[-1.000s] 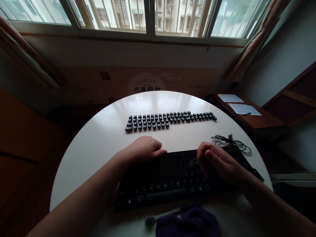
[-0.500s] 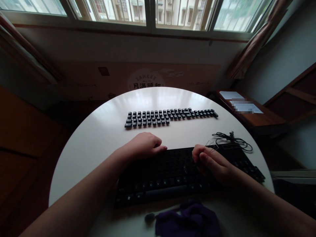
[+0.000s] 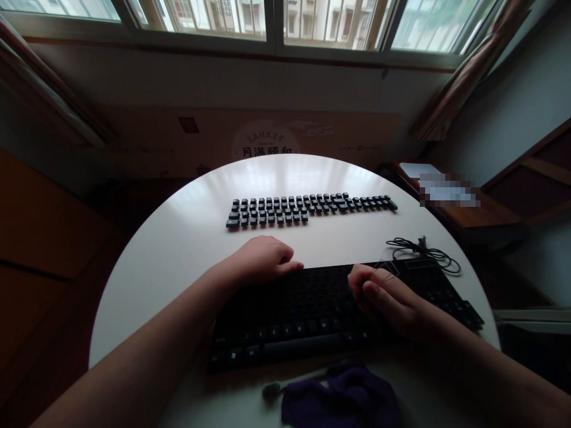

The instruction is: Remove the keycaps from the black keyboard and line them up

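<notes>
A black keyboard [image 3: 285, 346] lies on the white round table, many of its upper keys off and the bottom rows still fitted. My left hand [image 3: 263, 260] is closed at its far left edge, thumb along the rim, gripping it; the fingertips are partly hidden. Over the right-middle part, my right hand [image 3: 379, 294] is closed on a wire keycap puller [image 3: 387, 268], whose thin loops stick out above the knuckles. Whatever lies under that fist is hidden. Beyond the keyboard, removed keycaps [image 3: 285, 209] stand in neat rows.
A coiled black cable [image 3: 428, 252] sits behind the keyboard's right end. Near the front edge are a purple cloth [image 3: 341, 397] and a brush-like stick with a dark tip [image 3: 271, 390]. The round table [image 3: 147, 267] faces a window; a wooden side table [image 3: 459, 217] holds papers.
The view has shifted very slightly. Both hands keep nearly the same place on the keyboard, and the keycap rows look the same.
</notes>
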A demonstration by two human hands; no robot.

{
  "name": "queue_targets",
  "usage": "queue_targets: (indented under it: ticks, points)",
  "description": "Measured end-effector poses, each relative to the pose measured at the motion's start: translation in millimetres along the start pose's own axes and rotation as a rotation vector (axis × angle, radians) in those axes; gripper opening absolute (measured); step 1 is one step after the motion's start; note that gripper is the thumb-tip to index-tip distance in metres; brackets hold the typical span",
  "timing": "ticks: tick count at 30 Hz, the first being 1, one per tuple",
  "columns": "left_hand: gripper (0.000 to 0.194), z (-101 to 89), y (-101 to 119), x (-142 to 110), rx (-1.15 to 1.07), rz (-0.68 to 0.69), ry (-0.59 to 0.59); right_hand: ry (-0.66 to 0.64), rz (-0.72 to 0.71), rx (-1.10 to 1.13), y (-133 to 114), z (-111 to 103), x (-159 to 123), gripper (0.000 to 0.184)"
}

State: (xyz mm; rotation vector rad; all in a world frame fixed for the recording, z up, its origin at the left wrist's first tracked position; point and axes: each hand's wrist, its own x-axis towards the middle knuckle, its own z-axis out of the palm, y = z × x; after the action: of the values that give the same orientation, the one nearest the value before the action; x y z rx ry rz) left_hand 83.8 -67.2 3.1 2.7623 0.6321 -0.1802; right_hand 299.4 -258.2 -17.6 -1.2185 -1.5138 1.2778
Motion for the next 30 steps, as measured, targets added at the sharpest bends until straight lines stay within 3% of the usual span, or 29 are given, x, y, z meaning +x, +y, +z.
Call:
queue_targets:
  ticks: [7, 11, 16, 19, 26, 30]
  points:
    - [0.047, 0.4, 0, 0, -0.026, -0.002, -0.013, -0.069, -0.182, -0.381, -13, 0, 3, 0.041]
    - [0.046, 0.6, 0, 0, -0.001, 0.004, 0.003, -0.046, -0.287, -0.435, -11, 8, 4, 0.039]
    - [0.046, -0.7, 0, 0, 0.002, 0.004, 0.012, -0.044, -0.308, -0.445, -8, 13, 3, 0.039]
    - [0.045, -0.5, 0, 0, 0.0, 0.0, 0.012, -0.042, -0.325, -0.412, -7, 11, 3, 0.039]
    - [0.046, 3.2, -2, 0, -0.007, 0.009, 0.033, 0.097, -0.358, -0.271, -1, 11, 0, 0.034]
    - [0.046, 3.4, -2, 0, -0.001, 0.015, 0.03, 0.348, -0.358, 0.126, 8, 16, -2, 0.033]
